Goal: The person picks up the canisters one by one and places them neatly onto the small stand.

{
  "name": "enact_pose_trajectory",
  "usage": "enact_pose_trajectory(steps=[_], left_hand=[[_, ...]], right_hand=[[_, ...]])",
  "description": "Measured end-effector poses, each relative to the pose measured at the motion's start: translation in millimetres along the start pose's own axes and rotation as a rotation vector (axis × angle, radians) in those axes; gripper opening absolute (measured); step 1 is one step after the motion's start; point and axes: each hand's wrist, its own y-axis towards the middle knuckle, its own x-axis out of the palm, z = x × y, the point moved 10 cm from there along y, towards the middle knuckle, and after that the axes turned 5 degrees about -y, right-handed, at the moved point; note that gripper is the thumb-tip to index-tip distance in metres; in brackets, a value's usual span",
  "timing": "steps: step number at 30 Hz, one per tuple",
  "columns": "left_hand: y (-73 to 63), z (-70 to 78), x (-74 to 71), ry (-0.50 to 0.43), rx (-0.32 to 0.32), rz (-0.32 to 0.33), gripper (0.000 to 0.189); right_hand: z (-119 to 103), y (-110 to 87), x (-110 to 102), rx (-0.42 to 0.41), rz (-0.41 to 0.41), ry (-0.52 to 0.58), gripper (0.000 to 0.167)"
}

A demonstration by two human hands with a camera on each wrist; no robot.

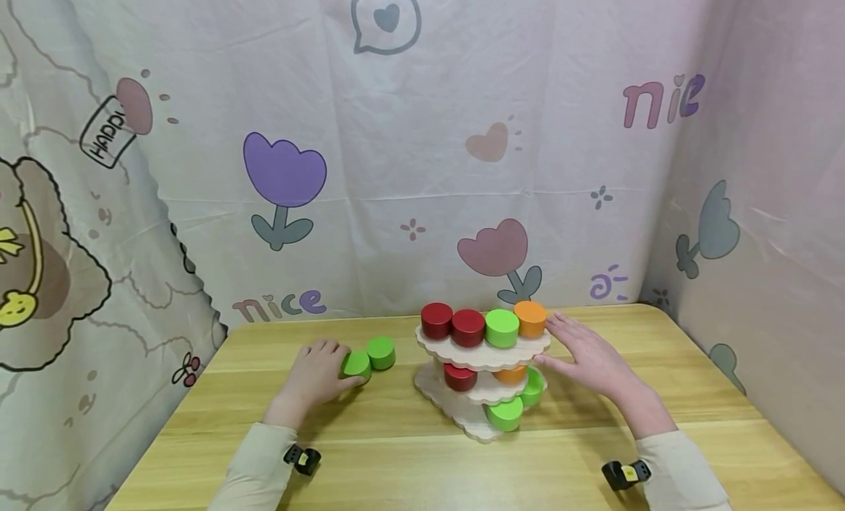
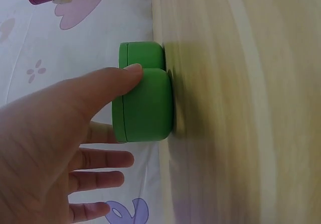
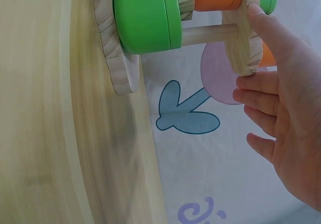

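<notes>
On the left of the table, my left hand (image 1: 312, 377) holds a round green block (image 2: 146, 108) between its thumb and index finger; the other fingers are spread. The block stands on the tabletop, touching a second round green block (image 1: 381, 353) behind it. My right hand (image 1: 594, 358) rests at the right edge of the top tier (image 1: 485, 357) of a wooden stand with scalloped tiers. In the right wrist view its thumb and fingertips touch that tier, fingers fairly straight. Red blocks (image 1: 468, 328), a green block (image 1: 502, 328) and an orange block (image 1: 530, 319) sit on top.
The middle tier (image 1: 485, 390) carries a red block (image 1: 460, 377) and an orange block (image 1: 510, 375). On the bottom tier (image 1: 436, 386) are green blocks (image 1: 505, 414). The wooden table (image 1: 396, 460) is bordered by a printed cloth (image 1: 409, 130) at the back and sides.
</notes>
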Motion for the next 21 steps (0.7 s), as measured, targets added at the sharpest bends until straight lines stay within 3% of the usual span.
enact_pose_trajectory(steps=[10,21], left_hand=[[1.8,5.4,4.4,-0.006,0.031,-0.007,0.058],[3.6,23.1,-0.9,-0.022,0.075,0.001,0.056]], right_hand=[[1.5,-0.2,1.2,0.005,-0.005,0.003,0.076],[1.5,0.7,1.2,-0.003,-0.004,-0.002,0.078]])
